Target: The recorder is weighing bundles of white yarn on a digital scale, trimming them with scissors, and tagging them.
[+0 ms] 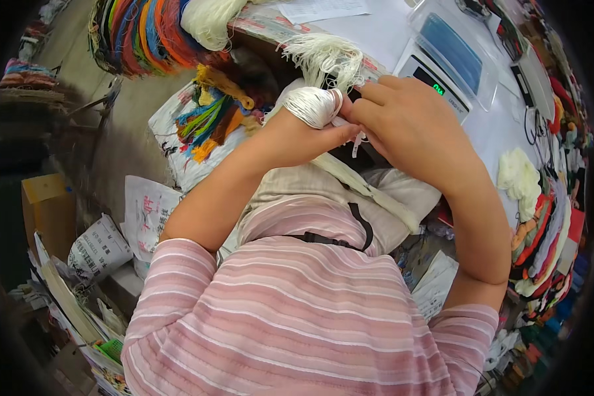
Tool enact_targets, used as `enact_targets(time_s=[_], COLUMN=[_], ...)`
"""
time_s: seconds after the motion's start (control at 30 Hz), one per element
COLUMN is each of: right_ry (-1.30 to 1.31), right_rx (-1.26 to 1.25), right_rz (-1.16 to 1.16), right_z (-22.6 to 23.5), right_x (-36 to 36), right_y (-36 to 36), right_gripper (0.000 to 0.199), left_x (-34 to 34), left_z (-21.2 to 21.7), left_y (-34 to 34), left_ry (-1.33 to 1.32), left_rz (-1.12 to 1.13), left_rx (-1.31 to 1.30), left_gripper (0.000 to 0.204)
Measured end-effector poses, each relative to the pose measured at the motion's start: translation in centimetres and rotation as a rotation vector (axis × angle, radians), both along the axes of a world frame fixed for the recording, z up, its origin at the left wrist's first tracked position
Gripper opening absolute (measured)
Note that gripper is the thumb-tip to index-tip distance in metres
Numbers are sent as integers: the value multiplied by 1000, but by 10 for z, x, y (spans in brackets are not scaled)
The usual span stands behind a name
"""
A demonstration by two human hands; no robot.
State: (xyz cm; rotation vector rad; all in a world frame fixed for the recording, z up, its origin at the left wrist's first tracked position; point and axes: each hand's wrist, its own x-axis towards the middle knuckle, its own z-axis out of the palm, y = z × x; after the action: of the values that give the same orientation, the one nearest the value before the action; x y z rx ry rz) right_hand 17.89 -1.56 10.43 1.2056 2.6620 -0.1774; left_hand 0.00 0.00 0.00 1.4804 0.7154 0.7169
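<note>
White thread (312, 107) is wound in many turns round the fingers of my left hand (296, 140). That hand is closed on it, its thumb reaching toward the other hand. Right beside it, my right hand (409, 122) is closed in a pinch, its fingertips meeting my left thumb at the edge of the winding. What exactly those fingertips grip is partly hidden. A narrow white strip (356, 146) hangs below them. Just beyond both hands, a loose bundle of white yarn (327, 58) droops over the table edge. A long cream skein (369, 188) lies across my lap.
Multicoloured skeins (138, 36) and a cream hank (211, 20) hang at the far left, above coloured thread bundles (208, 119). On the white table stand a lit digital scale (432, 82) and a clear plastic tray (452, 49). More skeins (544, 231) lie at the right.
</note>
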Motion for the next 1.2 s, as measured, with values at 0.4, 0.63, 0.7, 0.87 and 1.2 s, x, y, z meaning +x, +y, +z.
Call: enact_targets(time_s=[0.4,0.63,0.7,0.87,1.2], right_ry=[1408,1201,1082,830,1279], right_rx=[-368,-3,65,400,11], right_rz=[-532,-544,-476,-7,-370], right_z=[-77,-72,-65,-61,-68], right_x=[-12,-17,-15,-6,-13], right_y=[-28,-34,-34,-26,-39], right_gripper=[30,10,10,20,15], left_x=[-14,-16,-18,-24,-32], left_z=[14,24,22,33,33], left_y=[4,0,-1,-4,-11], left_ry=[-199,-221,-252,-149,-291], left_rz=[6,63,52,-2,-68], left_rx=[-256,-164,-145,-282,-630], left_gripper=[7,10,11,19,16])
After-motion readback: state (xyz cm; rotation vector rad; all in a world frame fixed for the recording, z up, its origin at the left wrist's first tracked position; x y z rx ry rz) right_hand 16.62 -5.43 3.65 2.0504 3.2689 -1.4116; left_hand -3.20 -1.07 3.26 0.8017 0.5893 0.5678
